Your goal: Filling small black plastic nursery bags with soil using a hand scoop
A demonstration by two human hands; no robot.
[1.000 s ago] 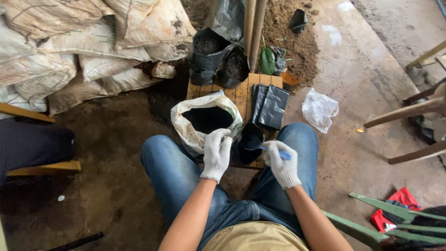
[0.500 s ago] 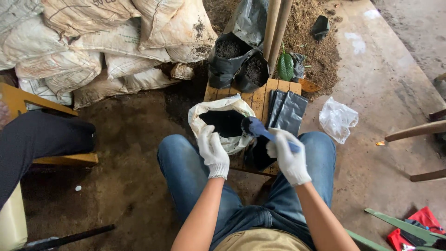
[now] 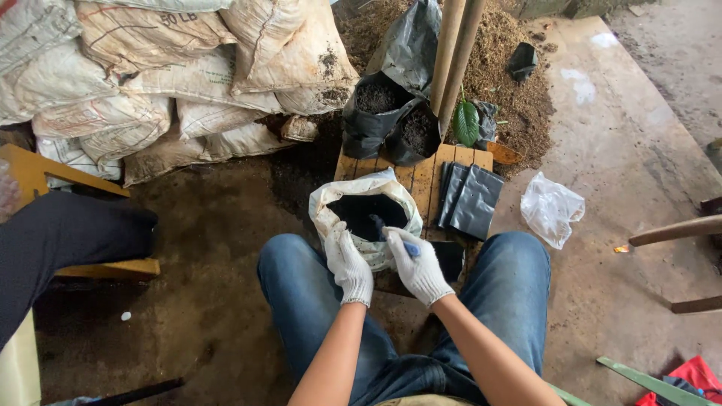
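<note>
The blue scoop (image 3: 406, 245) is mostly hidden by the right hand (image 3: 418, 268), its bowl lost inside the white sack (image 3: 331, 207). The red cloth (image 3: 696, 376) is cut off at the lower right corner.

The blue scoop (image 3: 398, 239), held above the small black bag a moment ago, is now dipped into the dark soil of the white sack (image 3: 366, 214) by the right hand (image 3: 420, 267). The sack's rim is now gripped by the left hand (image 3: 347, 259).

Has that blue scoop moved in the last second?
Yes. The blue scoop in the right hand went from over the small black bag leftward into the white sack of dark soil.
</note>
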